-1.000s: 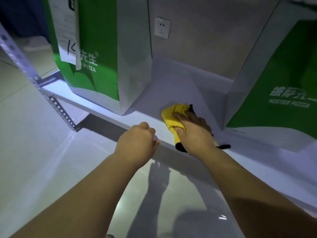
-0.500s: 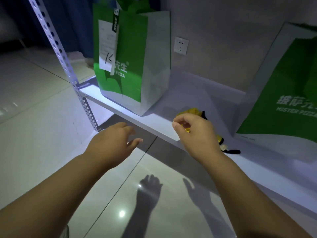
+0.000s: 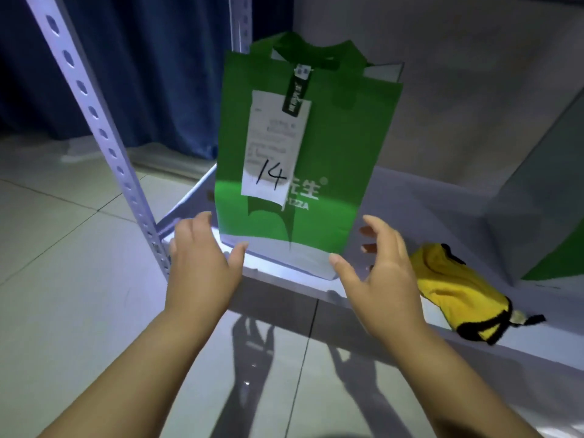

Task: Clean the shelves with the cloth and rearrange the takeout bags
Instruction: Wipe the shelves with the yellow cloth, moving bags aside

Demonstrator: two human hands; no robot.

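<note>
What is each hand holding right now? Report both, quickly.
Left hand: open, fingers spread beside the green bag, holding nothing.
Right hand: open, fingers spread on the bag's other side, holding nothing.

The scene is dim with a blue cast. A bright band crosses the lower part of the green nonwoven takeout bag [image 3: 316, 147] and the near edge of the white shelf [image 3: 556, 343]. Long shadows and a small glare spot lie on the glossy tiled floor [image 3: 63, 311]. At left, the perforated metal upright [image 3: 104, 134] bows from lens distortion. The print on the white paper receipt [image 3: 275, 147] is blurred.

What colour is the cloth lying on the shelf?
Yellow with black edging; the cloth shows clearly in the head view.
</note>
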